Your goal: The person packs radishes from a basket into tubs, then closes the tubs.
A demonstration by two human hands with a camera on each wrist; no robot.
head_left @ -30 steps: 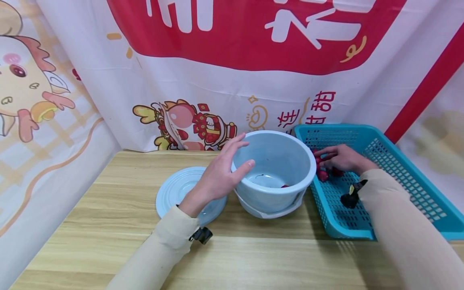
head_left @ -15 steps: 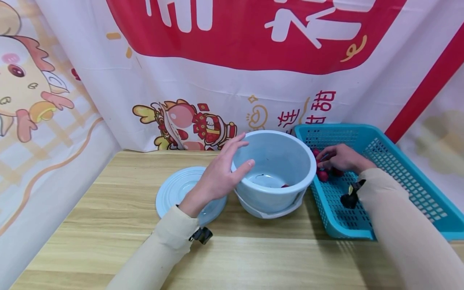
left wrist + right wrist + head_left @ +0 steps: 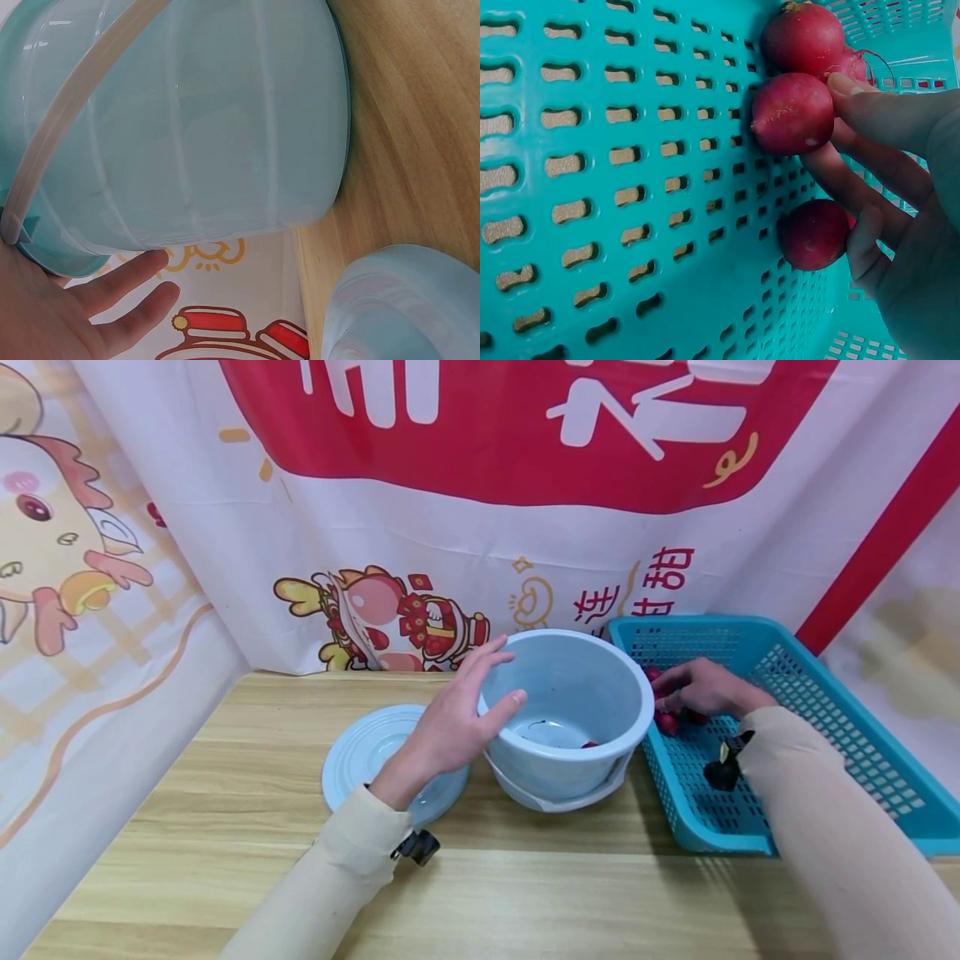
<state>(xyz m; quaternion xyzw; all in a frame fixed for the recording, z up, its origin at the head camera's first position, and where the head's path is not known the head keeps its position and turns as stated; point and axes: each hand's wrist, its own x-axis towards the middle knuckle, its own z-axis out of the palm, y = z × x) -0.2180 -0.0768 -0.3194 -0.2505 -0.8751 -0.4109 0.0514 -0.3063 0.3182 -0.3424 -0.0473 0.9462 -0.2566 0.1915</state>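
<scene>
A light blue bucket (image 3: 558,777) stands upright on the table. Its handle hangs down the front, and a bit of something red (image 3: 590,745) shows low inside. My left hand (image 3: 461,718) rests at the bucket's left rim, fingers extended and thumb over the opening. Inside the teal basket (image 3: 690,835), several red radishes lie along the left wall. My right hand (image 3: 705,687) reaches in there and pinches one radish (image 3: 793,114) between thumb and fingers. Another radish (image 3: 815,234) lies by the little finger, and one more (image 3: 802,37) sits past the thumb.
Left of the bucket, a round light blue lid (image 3: 360,760) lies flat on the wooden table (image 3: 225,802), partly under my left forearm. A printed cloth (image 3: 450,552) hangs behind the table. The basket stands close against the bucket's right side.
My right hand's fingers have drawn closer together around a radish by the basket's left wall. The left hand and the bucket have stayed put.
</scene>
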